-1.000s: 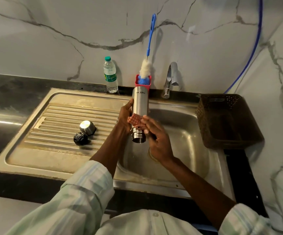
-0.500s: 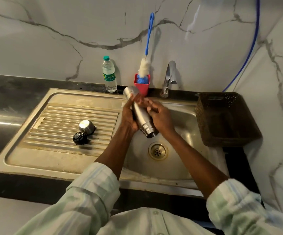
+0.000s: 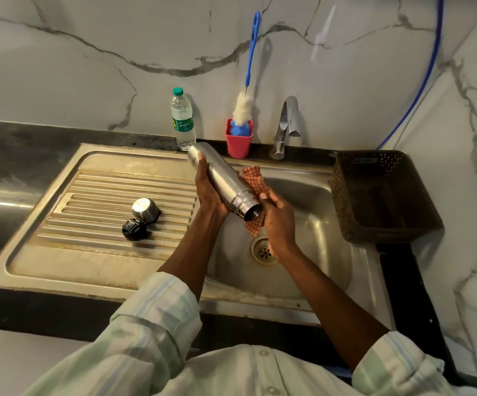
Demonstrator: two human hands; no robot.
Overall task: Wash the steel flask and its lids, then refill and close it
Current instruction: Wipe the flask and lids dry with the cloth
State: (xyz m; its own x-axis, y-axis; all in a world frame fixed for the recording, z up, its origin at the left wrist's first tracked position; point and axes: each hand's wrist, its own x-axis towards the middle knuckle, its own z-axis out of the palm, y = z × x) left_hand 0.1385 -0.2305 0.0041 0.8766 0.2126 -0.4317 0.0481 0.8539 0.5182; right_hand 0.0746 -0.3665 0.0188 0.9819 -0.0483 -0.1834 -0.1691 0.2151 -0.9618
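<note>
The flask (image 3: 224,181) has tipped from upright to slanting, mouth down over the sink (image 3: 331,252); left hand (image 3: 208,192) grips it, right hand (image 3: 278,221) holds the cloth (image 3: 253,178) against it: scrubbing continues.

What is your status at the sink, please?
Left hand grips flask, tilted over sink. Right hand holds cloth against it. Nothing obstructing.
</note>
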